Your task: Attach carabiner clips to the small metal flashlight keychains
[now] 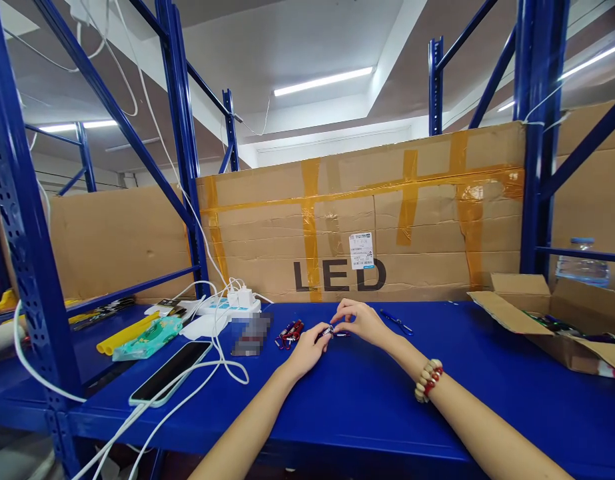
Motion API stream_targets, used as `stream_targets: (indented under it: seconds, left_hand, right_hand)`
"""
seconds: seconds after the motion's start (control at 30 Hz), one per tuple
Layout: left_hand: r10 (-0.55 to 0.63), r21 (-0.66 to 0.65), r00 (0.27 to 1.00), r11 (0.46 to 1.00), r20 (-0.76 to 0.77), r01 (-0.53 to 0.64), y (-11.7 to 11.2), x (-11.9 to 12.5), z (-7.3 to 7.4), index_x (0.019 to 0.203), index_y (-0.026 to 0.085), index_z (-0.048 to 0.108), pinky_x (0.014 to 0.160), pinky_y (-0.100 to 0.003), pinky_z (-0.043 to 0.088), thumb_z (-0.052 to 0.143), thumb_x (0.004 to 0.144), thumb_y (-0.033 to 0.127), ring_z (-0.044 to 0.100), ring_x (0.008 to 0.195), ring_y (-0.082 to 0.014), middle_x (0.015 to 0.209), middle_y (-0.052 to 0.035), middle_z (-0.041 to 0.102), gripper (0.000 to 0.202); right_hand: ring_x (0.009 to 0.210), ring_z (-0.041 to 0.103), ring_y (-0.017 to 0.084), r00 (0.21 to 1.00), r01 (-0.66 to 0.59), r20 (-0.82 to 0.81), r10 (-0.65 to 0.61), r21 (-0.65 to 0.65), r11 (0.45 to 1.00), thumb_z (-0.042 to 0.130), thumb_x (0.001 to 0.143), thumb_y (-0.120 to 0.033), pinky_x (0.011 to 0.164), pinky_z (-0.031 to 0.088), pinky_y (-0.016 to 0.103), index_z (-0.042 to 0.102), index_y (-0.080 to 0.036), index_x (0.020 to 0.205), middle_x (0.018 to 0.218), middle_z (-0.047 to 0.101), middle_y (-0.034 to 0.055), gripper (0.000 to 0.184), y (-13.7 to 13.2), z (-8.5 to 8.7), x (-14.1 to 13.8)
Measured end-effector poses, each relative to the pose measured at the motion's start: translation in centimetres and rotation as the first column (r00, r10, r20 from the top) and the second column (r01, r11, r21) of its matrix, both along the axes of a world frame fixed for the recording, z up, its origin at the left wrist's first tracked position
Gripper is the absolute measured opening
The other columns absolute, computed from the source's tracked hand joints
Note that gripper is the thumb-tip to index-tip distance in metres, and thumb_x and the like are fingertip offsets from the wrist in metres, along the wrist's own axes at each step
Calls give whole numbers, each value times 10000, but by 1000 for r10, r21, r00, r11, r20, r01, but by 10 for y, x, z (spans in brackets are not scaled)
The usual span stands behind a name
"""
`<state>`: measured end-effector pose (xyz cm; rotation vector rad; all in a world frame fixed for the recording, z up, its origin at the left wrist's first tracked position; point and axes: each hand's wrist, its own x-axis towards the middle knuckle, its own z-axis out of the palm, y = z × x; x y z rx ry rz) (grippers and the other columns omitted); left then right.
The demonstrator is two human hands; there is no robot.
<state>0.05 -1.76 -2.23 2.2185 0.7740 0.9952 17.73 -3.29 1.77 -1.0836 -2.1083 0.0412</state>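
Observation:
My left hand [310, 347] is closed in a pinch on a small shiny metal piece [329, 330], mostly covered by the fingertips. Thumb and index finger of my right hand [360, 321] meet at the same piece from the right, also closed; its other fingers are arched above. Just left of my hands lies a small pile of red and silver metal pieces [290, 335]. Another small dark piece [342, 334] lies partly under my right hand. Beyond the right wrist rests a thin blue tool [397, 323], its kind unclear.
On the left are a phone [172, 372], white cables [220, 360], a power strip [230, 305], a green packet [147, 338] and yellow tubes [128, 333]. An open cardboard box [562, 347] stands right. A large taped carton [267, 240] walls the back; blue posts [534, 153] flank the shelf.

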Motion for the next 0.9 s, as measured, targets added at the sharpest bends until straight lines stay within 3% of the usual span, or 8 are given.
stream_targets:
  seconds: [0.17,0.37,0.6,0.73,0.83,0.9]
  left_hand:
    - [-6,5,1000,1000,17,6,3,2,0,854,128,496,605,-211,327,349,842,330,404,590,-100,601,20,424,250]
    - [-61,64,990,996,-125,69,-5,6,3,850,126,559,672,-201,354,402,828,253,486,663,-110,666,-9,549,204]
    - [-35,89,976,995,-213,55,-13,7,7,858,116,610,604,-187,359,418,825,230,505,612,-105,656,-21,578,226]
    - [5,136,979,990,-202,23,-12,6,4,864,107,610,595,-190,373,416,825,229,518,621,-111,693,-40,595,233]
    - [21,170,984,985,-179,10,-10,6,2,873,110,609,598,-196,385,405,828,220,523,633,-116,717,-48,602,237]
    - [20,190,983,982,-181,15,-10,6,2,881,124,614,624,-205,393,410,825,213,529,660,-122,747,-49,610,230]
  right_hand:
    - [684,517,73,983,-34,185,15,99,995,648,725,-254,582,327,182,705,-253,768,801,548,-11,70,2,13,1]
    - [632,511,59,938,-78,344,49,70,995,642,729,-276,541,299,185,701,-238,738,791,560,-20,70,-9,13,14]
    - [666,530,83,983,-63,169,76,-84,995,682,674,-252,573,333,181,689,-211,690,743,579,-20,46,-18,1,16]
    - [635,522,82,1000,3,-28,-8,-168,986,673,648,-214,583,360,192,671,-174,639,725,577,-8,40,-15,-10,10]
    - [563,503,78,981,-18,-189,-43,-308,951,647,660,-257,521,378,195,666,-132,643,694,565,16,128,-13,-18,7]
    - [492,474,69,968,-74,-248,-41,-433,898,626,675,-321,439,367,189,670,-106,687,663,551,23,219,-12,-21,8]
